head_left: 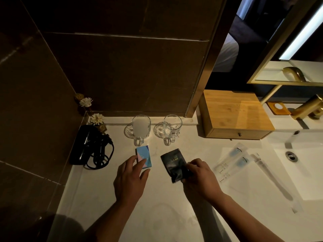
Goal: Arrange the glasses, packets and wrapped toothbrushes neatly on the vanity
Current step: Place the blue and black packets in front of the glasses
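Vanity (157, 215) | left hand (130, 180) spread, fingertips on blue packet (143, 157) below frosted glass (141, 128) | right hand (199, 179) pinches black packet (173, 164) (lower edge) below clear glass (172, 127) | wrapped toothbrushes (230, 161) lie right, beside sink (300, 154)

Two glass mugs (141, 127) (172, 127) stand at the back wall, each on its own clear coaster, so two coasters. Two packets lie on the counter: one blue (143, 155), one black (173, 163). Wrapped toothbrushes (230, 159) number two, with a third long clear-wrapped item (272, 179) beside them. One hairdryer (89, 145), one wooden box (236, 114).
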Motion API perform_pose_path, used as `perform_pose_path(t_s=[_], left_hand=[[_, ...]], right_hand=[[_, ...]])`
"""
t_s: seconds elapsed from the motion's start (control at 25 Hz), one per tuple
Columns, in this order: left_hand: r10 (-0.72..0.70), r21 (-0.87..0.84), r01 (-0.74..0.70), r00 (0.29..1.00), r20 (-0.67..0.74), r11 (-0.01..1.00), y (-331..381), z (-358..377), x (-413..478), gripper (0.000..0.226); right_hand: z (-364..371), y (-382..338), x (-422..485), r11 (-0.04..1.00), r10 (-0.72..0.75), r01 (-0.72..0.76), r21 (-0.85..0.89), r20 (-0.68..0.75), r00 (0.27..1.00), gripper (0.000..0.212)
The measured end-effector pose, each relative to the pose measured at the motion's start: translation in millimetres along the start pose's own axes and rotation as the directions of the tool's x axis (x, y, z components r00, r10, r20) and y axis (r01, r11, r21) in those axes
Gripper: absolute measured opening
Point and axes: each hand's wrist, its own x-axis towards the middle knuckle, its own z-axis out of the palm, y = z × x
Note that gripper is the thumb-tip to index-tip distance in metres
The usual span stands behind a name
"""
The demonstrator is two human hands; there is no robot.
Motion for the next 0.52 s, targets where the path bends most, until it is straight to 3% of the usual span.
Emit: perform_pose_path(t_s=[0.2,0.52], left_hand=[[0.005,-0.003,-0.004,1.000,0.014,1.000,-2,0,0,0.045],[0.024,0.002,-0.024,1.000,0.002,1.000,-1,-2,1,0.039]], right_hand=[[7,-8,8,0.995,0.090,-0.089,0.037,-0.029,0.995,0.049],[13,-11,17,0.997,0.065,-0.067,-0.038,-0.060,0.996,0.052]])
